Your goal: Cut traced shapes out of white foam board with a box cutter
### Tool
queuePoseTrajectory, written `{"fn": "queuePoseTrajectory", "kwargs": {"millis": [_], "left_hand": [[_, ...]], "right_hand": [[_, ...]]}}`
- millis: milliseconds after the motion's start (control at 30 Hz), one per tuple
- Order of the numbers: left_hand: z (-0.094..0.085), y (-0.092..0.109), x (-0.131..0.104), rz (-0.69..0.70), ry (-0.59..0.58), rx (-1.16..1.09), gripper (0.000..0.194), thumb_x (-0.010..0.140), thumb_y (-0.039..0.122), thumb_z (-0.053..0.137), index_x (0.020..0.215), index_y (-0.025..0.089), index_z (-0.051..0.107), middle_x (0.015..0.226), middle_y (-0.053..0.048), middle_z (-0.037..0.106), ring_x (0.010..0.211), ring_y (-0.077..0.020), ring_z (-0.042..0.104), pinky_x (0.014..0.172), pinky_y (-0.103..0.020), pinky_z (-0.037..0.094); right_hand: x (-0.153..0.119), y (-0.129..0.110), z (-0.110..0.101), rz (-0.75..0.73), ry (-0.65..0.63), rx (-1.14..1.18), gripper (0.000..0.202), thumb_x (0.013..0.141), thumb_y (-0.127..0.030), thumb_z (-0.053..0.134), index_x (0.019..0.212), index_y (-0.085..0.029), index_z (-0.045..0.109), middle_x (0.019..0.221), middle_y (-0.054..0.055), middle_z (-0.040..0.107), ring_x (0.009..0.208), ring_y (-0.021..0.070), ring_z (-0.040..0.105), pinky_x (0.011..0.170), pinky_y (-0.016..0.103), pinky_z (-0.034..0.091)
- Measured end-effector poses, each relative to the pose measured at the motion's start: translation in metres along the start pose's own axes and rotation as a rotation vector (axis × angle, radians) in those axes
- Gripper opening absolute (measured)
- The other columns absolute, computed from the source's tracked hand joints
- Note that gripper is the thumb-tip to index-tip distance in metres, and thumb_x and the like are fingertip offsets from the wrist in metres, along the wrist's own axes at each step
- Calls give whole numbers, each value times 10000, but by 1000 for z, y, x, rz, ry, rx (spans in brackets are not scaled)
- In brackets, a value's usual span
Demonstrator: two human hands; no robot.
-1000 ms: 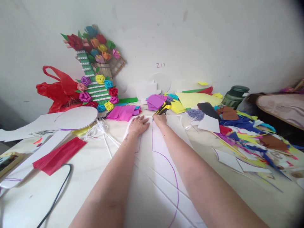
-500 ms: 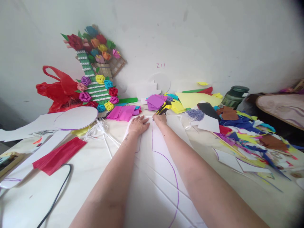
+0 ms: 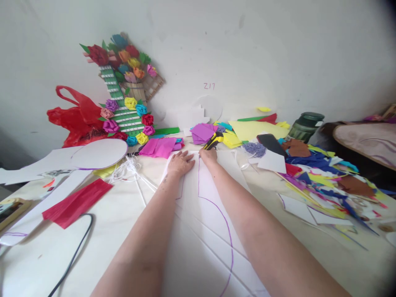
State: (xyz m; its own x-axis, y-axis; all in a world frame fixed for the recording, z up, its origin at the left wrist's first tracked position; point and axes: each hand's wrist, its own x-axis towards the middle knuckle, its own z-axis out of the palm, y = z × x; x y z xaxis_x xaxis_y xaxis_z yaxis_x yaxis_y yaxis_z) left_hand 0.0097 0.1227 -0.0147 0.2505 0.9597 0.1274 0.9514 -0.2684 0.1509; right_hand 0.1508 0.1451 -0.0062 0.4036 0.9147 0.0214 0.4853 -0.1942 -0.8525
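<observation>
A large white sheet (image 3: 204, 231) with a purple outline, straight at the far end and curved nearer me, lies under both arms. My left hand (image 3: 181, 163) rests flat on its far part, fingers spread. Just to the right, my right hand (image 3: 208, 156) is closed around a yellow and black utility knife (image 3: 214, 141), whose handle tilts up and away to the right. The hand sits at the far end of a purple line; the blade is hidden by the fingers. Pink paper pieces (image 3: 157, 147) lie just beyond my left hand.
Paper flowers on a green stand (image 3: 123, 99) lean at the wall beside a red plastic bag (image 3: 77, 115). A white round board (image 3: 102, 153) and red crepe paper (image 3: 77, 203) lie left. Right are a phone (image 3: 272, 146), a green bottle (image 3: 305, 127) and a heap of scraps (image 3: 328, 173).
</observation>
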Motion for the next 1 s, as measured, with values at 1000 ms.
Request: {"fn": "queuePoseTrajectory", "kwargs": {"millis": [1000], "left_hand": [[2, -2, 1, 8, -2, -15, 495, 861, 521, 348, 1310, 350, 470, 1457, 44, 345, 1343, -209, 265, 1104, -396, 191]], "right_hand": [[-5, -4, -2, 55, 26, -10, 260, 676, -256, 555, 882, -146, 669, 862, 114, 680, 949, 249, 631, 823, 331, 501]]}}
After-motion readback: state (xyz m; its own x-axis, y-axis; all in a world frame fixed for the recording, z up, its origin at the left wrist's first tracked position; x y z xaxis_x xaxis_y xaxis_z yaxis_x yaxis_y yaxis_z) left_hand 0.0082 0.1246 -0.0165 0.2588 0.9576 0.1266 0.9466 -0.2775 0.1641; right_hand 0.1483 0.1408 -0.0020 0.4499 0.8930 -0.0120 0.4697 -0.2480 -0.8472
